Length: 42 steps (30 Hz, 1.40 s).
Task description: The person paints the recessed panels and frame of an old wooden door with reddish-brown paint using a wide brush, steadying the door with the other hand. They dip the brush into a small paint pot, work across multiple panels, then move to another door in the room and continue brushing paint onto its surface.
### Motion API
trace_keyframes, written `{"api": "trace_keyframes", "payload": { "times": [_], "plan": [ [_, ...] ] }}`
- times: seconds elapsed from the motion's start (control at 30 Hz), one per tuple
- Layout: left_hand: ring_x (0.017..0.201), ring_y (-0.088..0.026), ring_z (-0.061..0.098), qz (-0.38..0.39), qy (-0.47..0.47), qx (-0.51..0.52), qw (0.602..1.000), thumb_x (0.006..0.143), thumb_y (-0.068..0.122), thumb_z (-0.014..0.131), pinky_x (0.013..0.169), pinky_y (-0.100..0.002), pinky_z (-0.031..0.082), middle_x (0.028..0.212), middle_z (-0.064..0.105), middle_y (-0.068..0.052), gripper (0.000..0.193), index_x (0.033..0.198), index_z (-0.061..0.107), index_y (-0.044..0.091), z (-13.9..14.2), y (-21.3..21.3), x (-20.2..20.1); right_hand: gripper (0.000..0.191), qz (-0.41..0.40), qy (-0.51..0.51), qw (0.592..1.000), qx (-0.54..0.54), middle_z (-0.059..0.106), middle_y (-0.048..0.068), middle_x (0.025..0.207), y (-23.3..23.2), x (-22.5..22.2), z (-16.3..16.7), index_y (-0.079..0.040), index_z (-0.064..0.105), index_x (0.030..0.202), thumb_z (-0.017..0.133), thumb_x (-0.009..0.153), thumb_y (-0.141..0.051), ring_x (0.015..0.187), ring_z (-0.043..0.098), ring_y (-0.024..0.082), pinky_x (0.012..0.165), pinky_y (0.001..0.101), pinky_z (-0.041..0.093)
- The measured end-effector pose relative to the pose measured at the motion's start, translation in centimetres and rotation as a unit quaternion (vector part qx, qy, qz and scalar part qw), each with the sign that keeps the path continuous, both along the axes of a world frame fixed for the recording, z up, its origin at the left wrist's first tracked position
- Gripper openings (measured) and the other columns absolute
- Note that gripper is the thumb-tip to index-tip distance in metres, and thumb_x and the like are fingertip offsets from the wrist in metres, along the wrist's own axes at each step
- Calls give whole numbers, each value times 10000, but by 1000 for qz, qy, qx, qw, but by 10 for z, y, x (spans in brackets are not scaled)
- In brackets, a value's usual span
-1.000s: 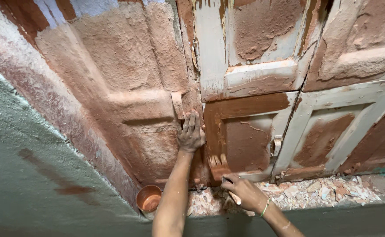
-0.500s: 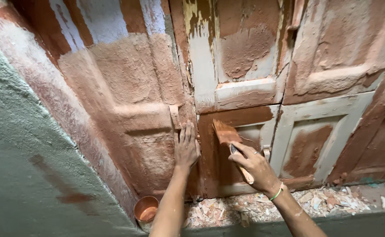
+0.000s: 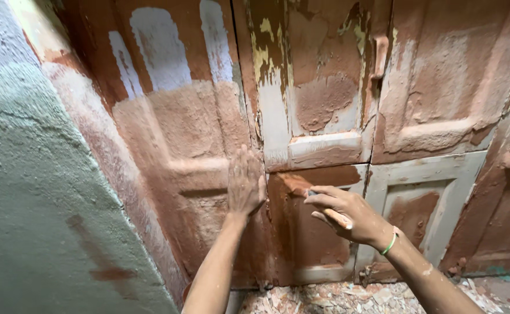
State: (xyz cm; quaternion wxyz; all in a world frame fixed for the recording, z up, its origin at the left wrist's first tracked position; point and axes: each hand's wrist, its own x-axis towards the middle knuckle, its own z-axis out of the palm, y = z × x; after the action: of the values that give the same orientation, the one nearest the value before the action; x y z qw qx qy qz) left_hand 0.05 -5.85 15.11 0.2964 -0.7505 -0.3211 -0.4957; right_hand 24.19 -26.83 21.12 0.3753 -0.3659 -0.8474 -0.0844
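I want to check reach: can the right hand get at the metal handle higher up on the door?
Probably yes: the right hand is below the handle, with only bare door between them.

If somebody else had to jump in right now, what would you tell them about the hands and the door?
Left hand: open, palm flat against the door beside the panel being worked on.
Right hand: closed around a small scraper, its blade pressed to the top of the lower panel.
Done: that lower panel looks mostly covered in wet reddish-brown filler; the panels above and to the left carry a drier, paler coat.
Left: the grey panel to the right is patched only in its middle, and the frame rails show bare, peeling paint.
Floor: paint chips and rubble lie at the foot of the door.
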Motion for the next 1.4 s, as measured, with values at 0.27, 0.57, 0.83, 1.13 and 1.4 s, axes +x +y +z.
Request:
{"api": "trace_keyframes", "payload": {
  "times": [0.27,0.57,0.83,1.13,1.4],
  "plan": [
    [1580,-366,109,-13,-7,22,1000,940,231,490,1298,-491,80,1694,65,-227,830,1606,57,-7,28,40,9,254,64,-42,996,-36,744,118,1158,28,-9,32,-94,718,1105,720,869,-189,1020,712,335,837,404,593],
    [1565,-390,267,-8,-50,128,991,979,175,448,1306,-481,223,1692,194,-194,742,1632,121,43,18,54,14,282,59,-39,997,-39,717,54,1350,57,-12,105,-163,745,1135,656,869,-148,923,783,212,819,321,624],
    [1530,-403,328,1,-58,108,992,966,180,479,1285,-500,253,1642,308,-212,689,1598,263,11,-3,63,15,217,-131,-151,961,190,642,162,1347,28,-3,104,-124,660,1106,675,891,-145,852,721,292,688,397,612],
    [1513,-412,342,-5,-52,93,994,917,129,509,1291,-499,199,1623,335,-232,719,1583,270,-1,-18,74,12,302,-27,-282,942,-179,636,125,1362,35,-20,-15,-183,626,1179,719,893,-210,975,722,339,818,446,604],
    [1515,-427,358,19,-38,70,997,876,71,472,1286,-499,232,1625,339,-246,739,1583,270,-8,-25,77,10,312,-30,-128,991,14,679,47,1353,42,-14,87,-182,686,1182,681,877,-115,807,771,199,711,290,649]
  ]
}}
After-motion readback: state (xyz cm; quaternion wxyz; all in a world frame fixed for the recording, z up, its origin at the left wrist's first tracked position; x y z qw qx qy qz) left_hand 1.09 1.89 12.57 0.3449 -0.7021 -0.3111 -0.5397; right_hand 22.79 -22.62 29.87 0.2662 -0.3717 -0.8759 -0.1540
